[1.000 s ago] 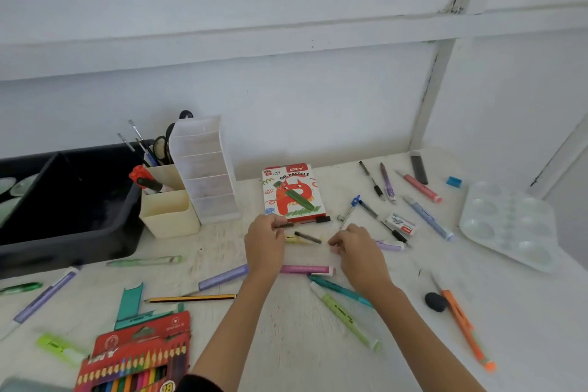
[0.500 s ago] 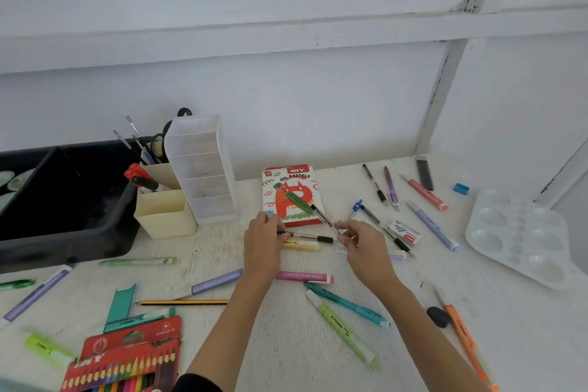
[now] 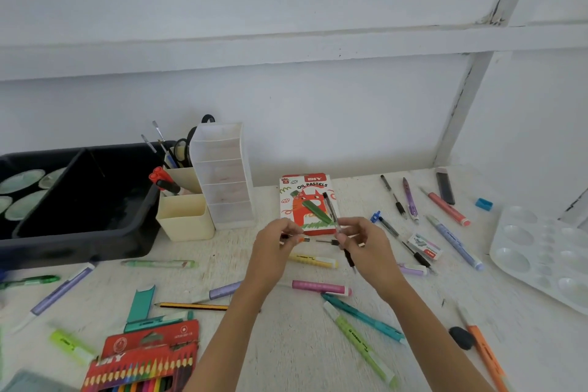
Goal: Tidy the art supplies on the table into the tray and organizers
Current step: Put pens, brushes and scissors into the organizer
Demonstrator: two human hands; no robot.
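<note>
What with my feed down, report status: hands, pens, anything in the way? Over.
Left hand pinching thin dark pen. Right hand holding clear pen, tilted by oil pastels box. Neither in the organizer yet. Loose markers scattered around both hands.

from my screen i see two slim forearms (image 3: 410, 312) entering at the bottom edge, both uncovered as far as the frame shows. the left hand (image 3: 276, 247) and the right hand (image 3: 366, 247) are bare as well, with slender fingers; finer detail on them is too blurred to tell.
</note>
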